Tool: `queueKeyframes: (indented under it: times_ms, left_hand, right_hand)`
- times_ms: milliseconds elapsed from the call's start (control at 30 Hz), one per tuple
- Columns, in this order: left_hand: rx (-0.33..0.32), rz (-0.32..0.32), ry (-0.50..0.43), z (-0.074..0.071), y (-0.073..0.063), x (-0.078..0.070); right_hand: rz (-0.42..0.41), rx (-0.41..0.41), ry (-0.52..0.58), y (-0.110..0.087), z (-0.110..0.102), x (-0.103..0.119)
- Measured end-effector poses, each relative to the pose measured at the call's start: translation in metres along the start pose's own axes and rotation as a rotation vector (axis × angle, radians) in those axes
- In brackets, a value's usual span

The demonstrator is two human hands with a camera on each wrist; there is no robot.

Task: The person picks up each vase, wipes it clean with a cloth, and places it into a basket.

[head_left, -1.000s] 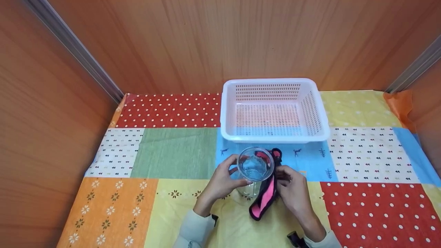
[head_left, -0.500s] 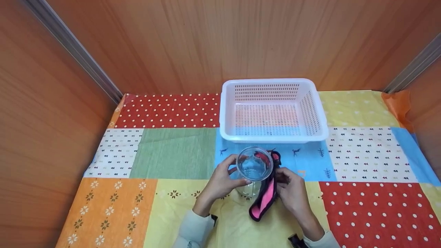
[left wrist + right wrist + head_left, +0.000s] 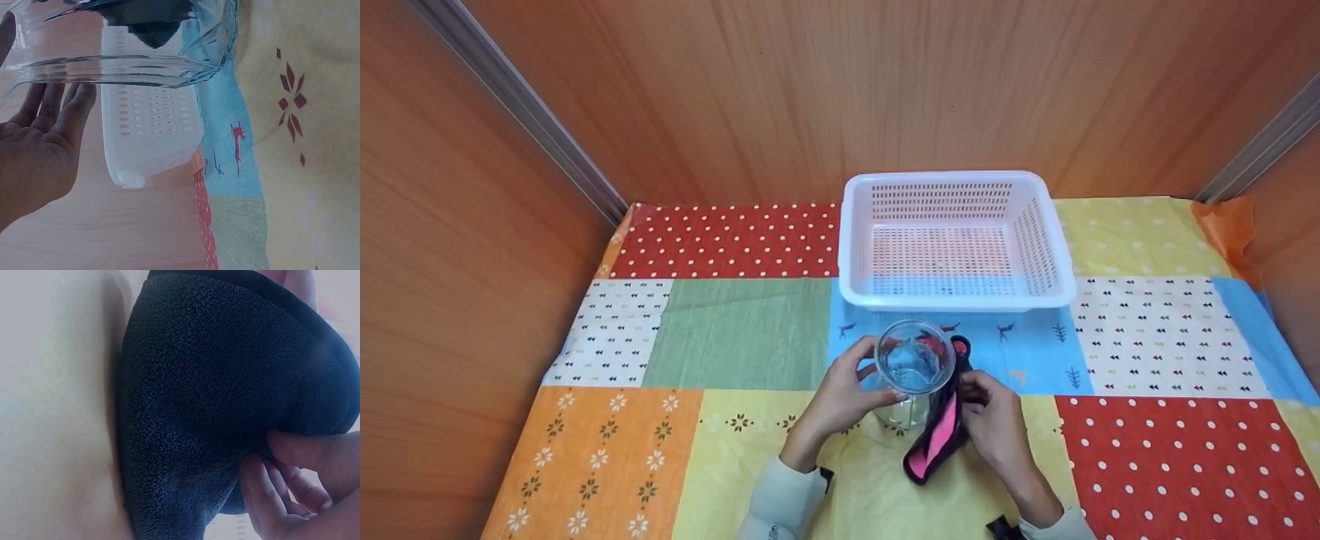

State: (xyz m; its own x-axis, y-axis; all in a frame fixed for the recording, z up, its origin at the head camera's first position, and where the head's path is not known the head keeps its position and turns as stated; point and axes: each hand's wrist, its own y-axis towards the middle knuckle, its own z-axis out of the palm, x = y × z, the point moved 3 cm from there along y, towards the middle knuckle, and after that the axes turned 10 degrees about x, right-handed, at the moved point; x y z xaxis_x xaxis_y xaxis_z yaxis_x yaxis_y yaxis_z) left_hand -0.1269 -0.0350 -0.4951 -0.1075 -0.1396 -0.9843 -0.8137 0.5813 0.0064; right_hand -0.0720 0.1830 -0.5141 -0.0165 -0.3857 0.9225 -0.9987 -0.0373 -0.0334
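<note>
In the head view a clear glass jar stands upright near the front middle. My left hand grips its left side, thumb in front and fingers behind. Against or close by the jar's right side is a cleaning cloth, pink on one face with a black edge. My right hand pinches it between thumb and fingers. The right wrist view shows the dark fuzzy face of the cloth gathered where the fingertips hold it. Through the jar's wall in the left wrist view, part of the dark cloth shows.
A white perforated plastic basket sits just behind the jar. A patchwork-print tablecloth covers the table. Wood-grain panels rise at the back and both sides.
My right hand has shifted slightly toward me, and the cloth's far end has come down with it. The left hand and the jar look unmoved.
</note>
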Motion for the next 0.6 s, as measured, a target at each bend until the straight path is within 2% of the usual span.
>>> queueKeyframes:
  times_ms: [167,333,467,600]
  left_hand:
    - [0.001,0.007,-0.035,-0.001,0.0,-0.001]
    - [0.005,-0.004,-0.02,0.0,0.001,-0.001]
    - [0.002,-0.01,-0.014,0.0,0.0,-0.001]
    - [-0.003,-0.009,-0.022,0.001,0.0,-0.002]
  right_hand:
    - [-0.029,-0.006,-0.002,0.0,-0.002,0.013]
    - [-0.031,-0.017,0.008,0.001,-0.007,0.025]
    - [-0.011,-0.012,-0.013,0.003,-0.009,0.025]
    - [-0.031,-0.011,-0.034,0.002,-0.008,0.02]
